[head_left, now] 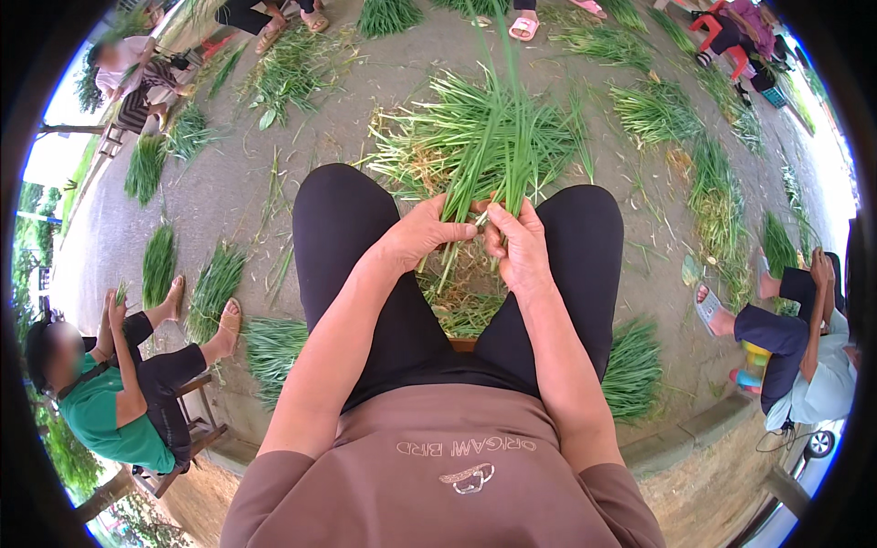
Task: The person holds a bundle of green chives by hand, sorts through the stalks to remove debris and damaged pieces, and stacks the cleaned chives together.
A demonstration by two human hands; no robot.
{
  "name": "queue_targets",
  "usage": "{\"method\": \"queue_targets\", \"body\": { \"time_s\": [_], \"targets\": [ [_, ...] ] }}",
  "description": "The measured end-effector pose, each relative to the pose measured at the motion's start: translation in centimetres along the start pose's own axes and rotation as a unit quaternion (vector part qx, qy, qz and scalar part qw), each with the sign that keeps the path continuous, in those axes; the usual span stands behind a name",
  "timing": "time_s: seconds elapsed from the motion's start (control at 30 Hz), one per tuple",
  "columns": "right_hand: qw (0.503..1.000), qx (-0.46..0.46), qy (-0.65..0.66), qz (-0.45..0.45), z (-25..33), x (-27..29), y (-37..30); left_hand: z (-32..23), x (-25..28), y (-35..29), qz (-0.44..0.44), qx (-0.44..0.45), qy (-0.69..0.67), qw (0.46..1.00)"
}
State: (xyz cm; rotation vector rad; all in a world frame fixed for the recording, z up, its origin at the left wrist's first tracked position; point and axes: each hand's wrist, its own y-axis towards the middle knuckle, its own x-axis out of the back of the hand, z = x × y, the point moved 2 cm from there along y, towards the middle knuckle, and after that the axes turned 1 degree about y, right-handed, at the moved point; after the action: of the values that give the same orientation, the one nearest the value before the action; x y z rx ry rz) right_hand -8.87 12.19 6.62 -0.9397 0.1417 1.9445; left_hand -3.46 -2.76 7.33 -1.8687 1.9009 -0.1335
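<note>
Between my knees, my left hand (pixel 427 232) is closed round a loose bunch of garlic chives (pixel 475 173). The long green leaves point away from me, and the pale stem ends stick out below my fingers. My right hand (pixel 521 239), beside it, has thumb and fingers pinched on chives at the bunch's right side, near the stem ends. Just beyond my hands a large heap of chives (pixel 406 137) lies on the ground, with pale stems toward the left and green leaves toward the right. Yellowed trimmings (pixel 466 306) lie below my hands, between my legs.
Neat chive bundles (pixel 274 352) lie by my left side and another bundle (pixel 635 370) by my right. Seated people are around me: one in a green shirt (pixel 114 402) at left, one in light blue (pixel 818 374) at right. More chive piles (pixel 653 110) cover the pavement.
</note>
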Motion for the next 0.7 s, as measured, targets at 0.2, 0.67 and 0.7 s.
{"method": "queue_targets", "body": {
  "time_s": [0.2, 0.67, 0.7],
  "targets": [
    [0.992, 0.082, 0.063, -0.068, 1.3, 1.7, 0.6, -0.2, 0.2, -0.5, 0.009, 0.017, 0.092, 0.996],
    [0.998, -0.025, 0.024, -0.043, 0.8, 0.3, 0.2, 0.1, 2.8, -1.5, -0.115, -0.010, -0.060, 0.991],
    [0.999, -0.030, 0.007, -0.028, 0.8, -0.1, 0.2, 0.1, 3.0, -1.5, -0.118, -0.019, -0.051, 0.992]
  ]
}}
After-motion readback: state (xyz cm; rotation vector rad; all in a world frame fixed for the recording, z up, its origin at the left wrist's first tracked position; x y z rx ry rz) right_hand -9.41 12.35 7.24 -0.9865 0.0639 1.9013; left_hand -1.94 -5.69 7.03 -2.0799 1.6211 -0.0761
